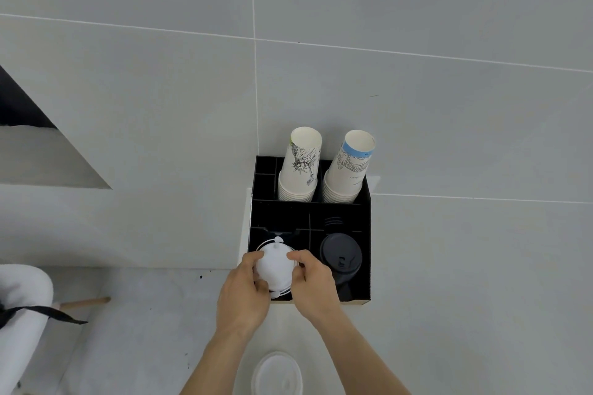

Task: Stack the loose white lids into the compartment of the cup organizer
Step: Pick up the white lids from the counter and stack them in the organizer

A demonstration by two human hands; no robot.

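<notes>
A black cup organizer (365,244) stands on the grey floor. A stack of white lids (274,264) sits in its front left compartment. My left hand (245,293) grips the stack's left side. On the right side my right hand (314,285) pinches the same stack. Both hands hide the lower lids. One loose white lid (276,375) lies on the floor near the bottom edge, between my forearms.
Black lids (340,258) fill the front right compartment. Two stacks of paper cups (300,167) (348,170) lean in the back compartments. A white-clad leg (19,314) and a wooden stick (85,302) lie at the left.
</notes>
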